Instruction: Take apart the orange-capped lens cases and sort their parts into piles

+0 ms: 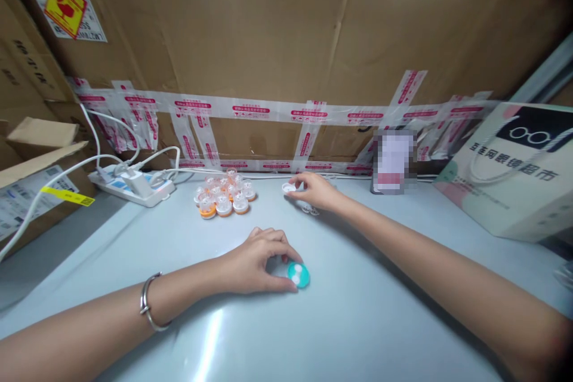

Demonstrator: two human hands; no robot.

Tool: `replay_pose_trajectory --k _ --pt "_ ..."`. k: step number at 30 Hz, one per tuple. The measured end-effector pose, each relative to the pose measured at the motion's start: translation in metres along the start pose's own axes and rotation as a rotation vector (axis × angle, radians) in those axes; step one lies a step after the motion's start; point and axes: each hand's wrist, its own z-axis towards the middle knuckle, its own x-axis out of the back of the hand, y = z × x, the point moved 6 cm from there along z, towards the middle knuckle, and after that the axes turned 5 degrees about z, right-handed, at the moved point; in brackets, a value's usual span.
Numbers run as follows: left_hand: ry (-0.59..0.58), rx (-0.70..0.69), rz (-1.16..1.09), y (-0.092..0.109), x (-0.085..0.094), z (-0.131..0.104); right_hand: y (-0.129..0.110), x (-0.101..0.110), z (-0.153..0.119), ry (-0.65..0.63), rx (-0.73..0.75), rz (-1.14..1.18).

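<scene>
Head view, with clock directions taken from the teal disc on the person's side of the bench (367,322): the left hand (268,262) is clamping that teal disc (305,276), which is showing white spots, with thumb and forefinger pressing at opposite edges. This grip is standing only as far apart as the disc is wide. At 12 o'clock, the right hand (317,191) is pinching a small white round cap (289,188) at its edge, thumb and forefinger nearly together. Small clear pieces (310,210) are lying just beneath the right hand, partly hidden. Toward 11 o'clock, a cluster of clear-domed capsules with orange bases (224,206) is standing close together. At 10 o'clock, a white power strip (154,194) is holding plugs. Between 1 and 2 o'clock, a pixelated smartphone (394,158) is standing upright; at 2 o'clock, a printed paper bag (505,191) is resting.
</scene>
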Motion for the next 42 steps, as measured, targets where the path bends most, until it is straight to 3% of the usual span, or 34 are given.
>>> replay_pose_trajectory --k 7,12,15,17,21,24,34,42 --pt "0.013 -0.014 0.009 -0.001 0.0 -0.001 0.012 -0.014 0.02 -0.049 -0.03 0.002" --pt "0.02 -0.01 0.014 -0.002 0.0 0.0 0.01 -0.001 0.011 0.04 -0.081 0.081" --pt "0.038 -0.003 0.008 -0.004 0.0 0.0 -0.006 0.016 -0.015 0.109 -0.031 0.234" --pt "0.057 0.01 0.004 -0.006 0.0 0.001 -0.02 0.022 -0.043 0.089 0.036 0.298" --pt "0.094 0.03 -0.011 -0.009 0.0 0.002 -0.043 0.007 -0.097 -0.156 0.125 0.365" --pt "0.101 0.023 -0.016 -0.009 0.001 0.003 -0.049 -0.006 -0.115 -0.263 0.151 0.406" --pt "0.187 0.056 -0.076 -0.012 0.002 0.004 -0.044 -0.011 -0.115 -0.291 0.098 0.433" --pt "0.165 0.078 -0.149 -0.017 -0.001 0.001 -0.042 -0.012 -0.116 -0.265 0.071 0.424"
